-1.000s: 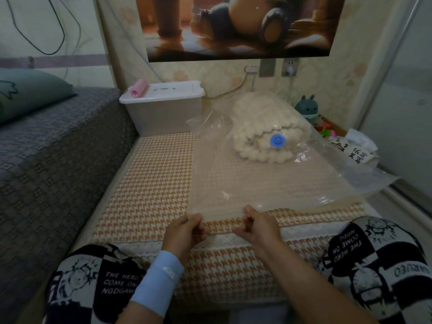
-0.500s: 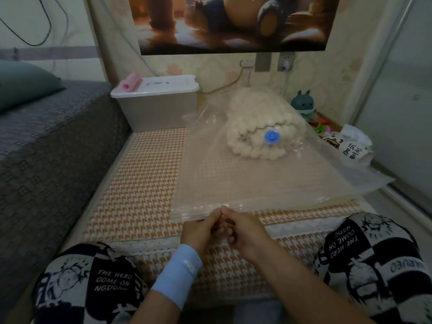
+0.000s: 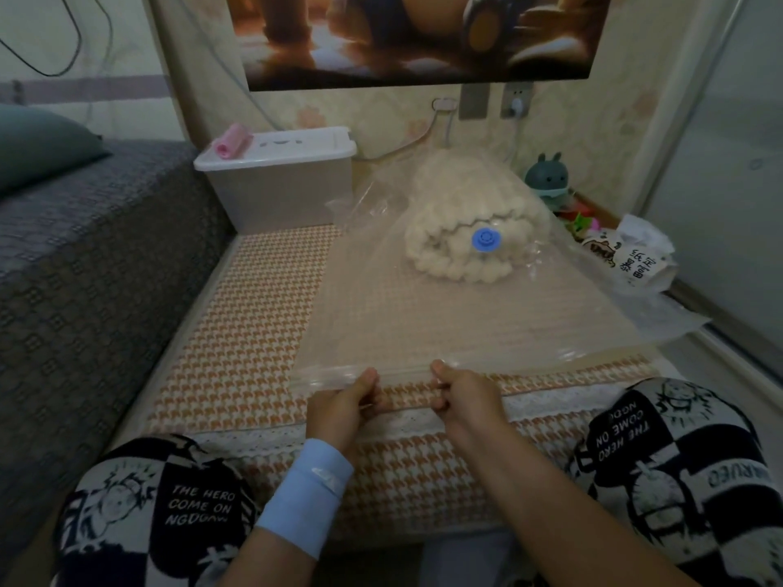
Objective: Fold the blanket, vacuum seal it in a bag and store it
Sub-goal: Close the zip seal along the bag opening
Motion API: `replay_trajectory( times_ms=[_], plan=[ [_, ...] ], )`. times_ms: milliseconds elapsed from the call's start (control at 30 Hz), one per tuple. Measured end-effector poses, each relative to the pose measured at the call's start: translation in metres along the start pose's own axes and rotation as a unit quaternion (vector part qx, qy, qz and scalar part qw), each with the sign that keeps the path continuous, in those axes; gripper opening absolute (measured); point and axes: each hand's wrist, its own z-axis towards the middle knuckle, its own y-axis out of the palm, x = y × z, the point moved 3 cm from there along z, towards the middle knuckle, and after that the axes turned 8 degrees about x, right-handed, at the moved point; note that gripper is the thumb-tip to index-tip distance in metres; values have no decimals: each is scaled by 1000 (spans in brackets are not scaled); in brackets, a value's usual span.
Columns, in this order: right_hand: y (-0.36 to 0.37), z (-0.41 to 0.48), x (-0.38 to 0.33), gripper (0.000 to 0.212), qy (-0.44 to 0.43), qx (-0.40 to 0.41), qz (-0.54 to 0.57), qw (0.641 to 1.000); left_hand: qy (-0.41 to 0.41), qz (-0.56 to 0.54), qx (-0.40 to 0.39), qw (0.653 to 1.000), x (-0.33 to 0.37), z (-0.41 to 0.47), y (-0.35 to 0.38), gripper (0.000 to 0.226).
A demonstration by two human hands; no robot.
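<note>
You pinched the near edge of the clear vacuum bag (image 3: 466, 324) with both hands: your left hand (image 3: 343, 406) and right hand (image 3: 466, 396) gripped its open end, slightly apart. The rolled cream blanket (image 3: 462, 222) lay inside at the far end, under the blue valve (image 3: 486, 240), on the houndstooth mat (image 3: 254, 324).
</note>
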Motion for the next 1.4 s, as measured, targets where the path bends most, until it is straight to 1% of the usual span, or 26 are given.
replay_trajectory(
  times_ms=[167,267,333,400,500,600,667,733,833,933,1000,1100,1233,1333,1400],
  plan=[
    [-12,3,-12,14,5,19,16,1000,-5,-33,10,999,0,7,-9,18],
    [-12,2,-12,13,15,14,17,1000,-25,-62,-11,998,-1,3,-4,15],
    [-8,1,-9,14,16,-9,7,1000,-43,-79,-27,996,2,-3,3,14],
    [-3,-2,-6,13,18,-43,4,999,-39,-59,-39,997,3,-7,12,18],
    [7,-7,-3,13,24,-75,19,997,-15,-18,-36,999,1,-5,19,25],
    [16,-17,8,17,32,-120,13,992,-5,7,-32,999,-4,-6,21,25],
    [21,-21,16,19,28,-130,1,991,6,24,-28,999,-7,-7,21,24],
    [23,-21,18,16,18,-112,0,994,8,25,-24,999,-8,-7,19,23],
    [22,-15,17,12,19,-71,33,997,-12,6,-17,1000,-9,-8,19,22],
    [16,-8,13,15,24,-38,50,998,-18,-2,2,1000,-8,-9,18,18],
    [9,-3,7,13,28,-12,61,998,-20,-14,19,1000,-7,-4,14,17],
    [-4,5,-5,8,28,2,73,997,-12,-29,22,999,-2,1,11,18],
    [-18,14,-15,15,21,17,92,995,-3,-65,40,997,0,6,5,20],
    [-23,12,-18,13,19,22,97,995,-16,-94,29,995,-4,6,6,19],
    [-25,11,-18,15,4,32,75,997,-52,-132,-3,990,-6,3,12,20]
  ],
)
